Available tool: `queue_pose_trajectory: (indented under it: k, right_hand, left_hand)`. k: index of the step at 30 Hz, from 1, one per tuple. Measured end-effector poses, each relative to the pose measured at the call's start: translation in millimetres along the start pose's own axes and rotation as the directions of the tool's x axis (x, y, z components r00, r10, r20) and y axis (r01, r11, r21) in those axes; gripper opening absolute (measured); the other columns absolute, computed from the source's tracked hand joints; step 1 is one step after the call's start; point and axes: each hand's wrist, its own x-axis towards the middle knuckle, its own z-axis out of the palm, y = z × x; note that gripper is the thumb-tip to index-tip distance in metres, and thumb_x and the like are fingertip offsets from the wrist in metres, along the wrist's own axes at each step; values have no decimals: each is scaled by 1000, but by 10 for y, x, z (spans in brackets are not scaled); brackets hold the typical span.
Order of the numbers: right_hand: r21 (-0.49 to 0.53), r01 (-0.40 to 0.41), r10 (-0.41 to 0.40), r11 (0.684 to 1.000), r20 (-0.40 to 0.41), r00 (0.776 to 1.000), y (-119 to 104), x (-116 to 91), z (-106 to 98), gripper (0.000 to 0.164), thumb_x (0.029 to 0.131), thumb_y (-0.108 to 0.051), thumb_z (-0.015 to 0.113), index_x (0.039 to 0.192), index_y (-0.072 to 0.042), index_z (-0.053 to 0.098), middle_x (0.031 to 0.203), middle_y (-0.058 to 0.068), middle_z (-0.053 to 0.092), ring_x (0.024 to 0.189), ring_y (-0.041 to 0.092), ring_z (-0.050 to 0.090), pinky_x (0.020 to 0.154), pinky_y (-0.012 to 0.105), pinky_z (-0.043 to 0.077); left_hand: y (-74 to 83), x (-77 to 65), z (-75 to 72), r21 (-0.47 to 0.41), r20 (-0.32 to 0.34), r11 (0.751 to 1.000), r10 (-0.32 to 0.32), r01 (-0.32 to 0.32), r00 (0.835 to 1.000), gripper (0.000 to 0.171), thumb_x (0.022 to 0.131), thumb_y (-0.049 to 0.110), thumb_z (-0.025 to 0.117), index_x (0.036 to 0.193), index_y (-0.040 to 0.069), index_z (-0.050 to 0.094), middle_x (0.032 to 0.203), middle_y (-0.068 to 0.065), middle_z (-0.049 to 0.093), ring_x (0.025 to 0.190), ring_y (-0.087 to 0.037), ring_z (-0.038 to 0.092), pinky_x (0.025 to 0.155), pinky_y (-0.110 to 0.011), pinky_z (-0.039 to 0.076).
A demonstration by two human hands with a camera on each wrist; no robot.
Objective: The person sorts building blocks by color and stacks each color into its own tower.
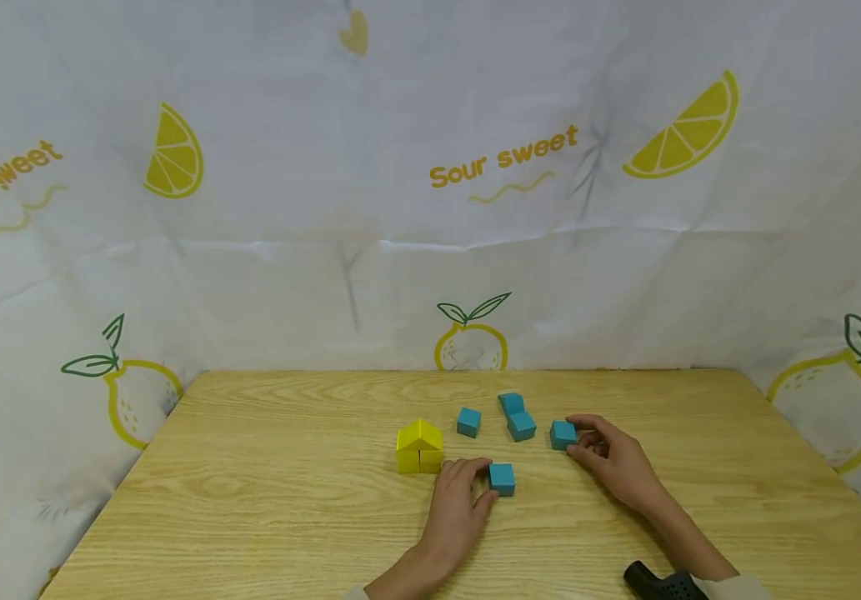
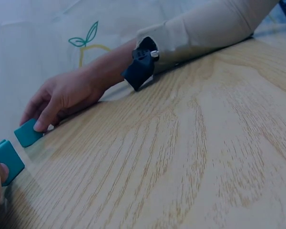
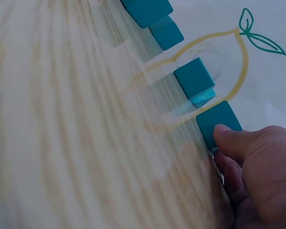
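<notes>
My left hand (image 1: 454,515) pinches a blue cube (image 1: 502,480) between thumb and fingers, low on the wooden table. Farther right, a second blue cube (image 1: 563,435) is pinched by my right hand (image 1: 620,467); in the right wrist view the thumb presses this cube's face (image 3: 219,121). Between and behind the hands lies a loose blue cube (image 1: 522,426), touching or nearly touching a blue wedge-like block (image 1: 510,403). Another blue cube (image 1: 468,422) sits apart to their left. Just beyond my left fingers stands a small house shape of yellow blocks (image 1: 419,447) with a peaked top.
The wooden table (image 1: 265,500) ends at a white cloth backdrop (image 1: 310,292) printed with lemons. A black device (image 1: 663,581) is strapped at my right wrist, by the light sleeve (image 2: 205,38).
</notes>
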Motion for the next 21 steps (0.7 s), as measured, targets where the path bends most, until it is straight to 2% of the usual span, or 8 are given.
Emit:
queue_pose_trajectory:
  k: [7, 11, 16, 21]
  right_hand:
    - [-16, -41, 41, 999, -15, 999, -25, 0, -2, 38, 91, -15, 67, 127, -8, 57, 93, 3, 63, 78, 14, 59, 65, 28, 49]
    - [-5, -44, 44, 999, -23, 999, -65, -18, 3, 39, 90, -16, 68, 127, -10, 58, 100, 4, 63, 82, 13, 61, 68, 28, 50]
    - [50, -18, 20, 999, -30, 999, -120, -54, 28, 40, 90, -16, 68, 128, -11, 58, 111, 6, 62, 89, 12, 60, 72, 26, 51]
    - [134, 28, -25, 991, -29, 999, -175, -87, 66, 40, 90, -12, 68, 129, -11, 58, 112, 6, 61, 90, 13, 59, 72, 25, 52]
  left_hand:
    - [5, 5, -2, -6, 7, 1000, -10, 10, 1000, 35, 86, 9, 72, 119, 2, 62, 110, -4, 63, 99, -15, 51, 86, -30, 43]
    - [-1, 1, 6, 3, 3, 1000, -7, 7, 1000, 35, 86, 10, 72, 119, 3, 62, 110, -3, 63, 99, -14, 51, 86, -30, 43]
    - [-1, -5, 8, 6, -1, 1000, -2, 2, 1000, 36, 86, 9, 72, 119, 2, 62, 110, -4, 62, 99, -14, 51, 87, -30, 43]
    - [2, -3, 4, 0, -4, 1000, 5, -5, 1000, 35, 86, 9, 72, 119, 2, 62, 109, -4, 62, 99, -14, 51, 87, -30, 43]
